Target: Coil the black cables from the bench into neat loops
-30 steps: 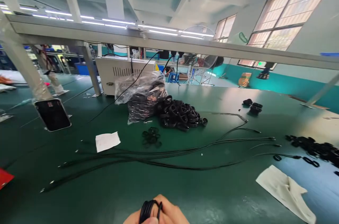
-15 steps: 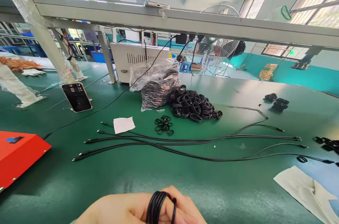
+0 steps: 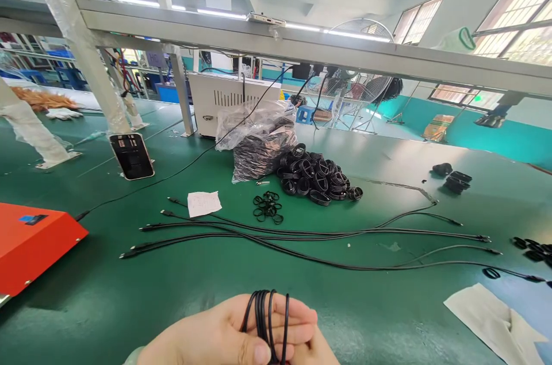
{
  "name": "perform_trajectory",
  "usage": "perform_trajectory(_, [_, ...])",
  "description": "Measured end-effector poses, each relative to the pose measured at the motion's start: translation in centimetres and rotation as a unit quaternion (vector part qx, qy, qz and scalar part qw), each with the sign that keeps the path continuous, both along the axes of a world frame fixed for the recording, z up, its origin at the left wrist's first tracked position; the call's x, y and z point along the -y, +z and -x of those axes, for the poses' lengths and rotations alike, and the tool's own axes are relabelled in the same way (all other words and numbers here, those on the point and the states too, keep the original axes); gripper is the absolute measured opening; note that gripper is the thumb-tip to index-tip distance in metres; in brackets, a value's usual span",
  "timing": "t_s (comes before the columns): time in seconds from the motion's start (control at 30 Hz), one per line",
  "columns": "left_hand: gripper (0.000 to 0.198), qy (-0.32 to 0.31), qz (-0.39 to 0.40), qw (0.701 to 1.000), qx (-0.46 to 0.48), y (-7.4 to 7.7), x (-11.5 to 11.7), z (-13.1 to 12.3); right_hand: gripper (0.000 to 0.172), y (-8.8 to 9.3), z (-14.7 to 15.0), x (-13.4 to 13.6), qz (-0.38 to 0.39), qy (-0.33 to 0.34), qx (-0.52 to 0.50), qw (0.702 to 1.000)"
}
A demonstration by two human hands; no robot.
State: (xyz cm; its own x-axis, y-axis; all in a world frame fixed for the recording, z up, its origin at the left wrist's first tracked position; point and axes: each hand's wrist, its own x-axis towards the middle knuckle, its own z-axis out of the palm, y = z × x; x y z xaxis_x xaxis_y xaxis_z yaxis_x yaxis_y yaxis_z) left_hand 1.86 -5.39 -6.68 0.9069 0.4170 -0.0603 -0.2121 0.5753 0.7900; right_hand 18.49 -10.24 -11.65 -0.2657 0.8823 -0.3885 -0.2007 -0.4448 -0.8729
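Observation:
At the bottom edge, my left hand (image 3: 215, 327) is closed around a coil of black cable (image 3: 261, 316). Its loops pass over the fingers, with the thumb pressed against them. My right hand (image 3: 318, 349) touches the left fingertips from the right; its own fingers are mostly hidden by the left hand and the frame edge. Beyond the hands, several straight black cables (image 3: 302, 233) lie stretched across the green table (image 3: 129, 307). Behind them are small black rings (image 3: 267, 207) and a heap of coiled black cables (image 3: 319, 175).
A plastic bag (image 3: 263, 146) stands beside the heap. An orange-red machine (image 3: 38, 244) sits at left, with a phone (image 3: 131, 156) propped behind it. A paper slip (image 3: 204, 204) lies near the cable ends, a pale cloth (image 3: 491, 319) at right. A metal beam (image 3: 302, 46) crosses above.
The left fingers have straightened and now show across the coil, whose loops are more spread. My right hand has shifted down and right. The view has moved slightly.

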Motion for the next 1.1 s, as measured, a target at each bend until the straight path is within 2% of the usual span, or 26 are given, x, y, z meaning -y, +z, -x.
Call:
perform_trajectory(0.1, [0.052,0.030,-0.022,0.999,-0.029,-0.5,0.0,-0.3,0.051,-0.2,0.3,-0.5,-0.015,0.015,-0.037,0.999])
perform_trajectory(0.2, [0.050,0.062,-0.029,0.994,-0.081,-0.6,0.1,-0.5,0.052,-0.2,0.3,-0.6,-0.040,-0.003,-0.050,0.998])
perform_trajectory(0.4, [0.036,0.150,-0.024,0.983,-0.103,1.1,0.3,-0.8,0.063,0.9,0.1,-1.1,-0.093,-0.010,-0.027,0.995])
perform_trajectory(0.5, [0.044,0.179,-0.029,0.974,-0.132,1.8,0.4,-1.1,0.059,1.6,0.2,-1.6,-0.090,-0.023,-0.021,0.995])
perform_trajectory(0.6, [0.055,0.225,-0.060,0.954,-0.191,1.6,0.5,-1.4,0.053,2.0,0.4,-1.8,-0.104,-0.015,0.012,0.994])
perform_trajectory(0.77, [0.066,0.279,-0.115,0.904,-0.301,0.3,0.8,-1.6,0.048,2.4,0.4,-1.5,-0.146,0.009,0.077,0.986])
perform_trajectory(1.0, [0.052,0.367,-0.241,0.814,-0.382,0.0,1.5,-2.0,0.058,2.1,0.3,-1.8,-0.164,0.037,0.179,0.969])
perform_trajectory(1.07, [0.045,0.388,-0.256,0.799,-0.381,-0.5,1.8,-1.9,0.059,1.8,0.5,-1.7,-0.155,0.029,0.173,0.972])
perform_trajectory(1.1, [0.042,0.397,-0.254,0.801,-0.369,-0.8,1.9,-1.9,0.059,1.7,0.7,-1.6,-0.149,0.024,0.161,0.975])
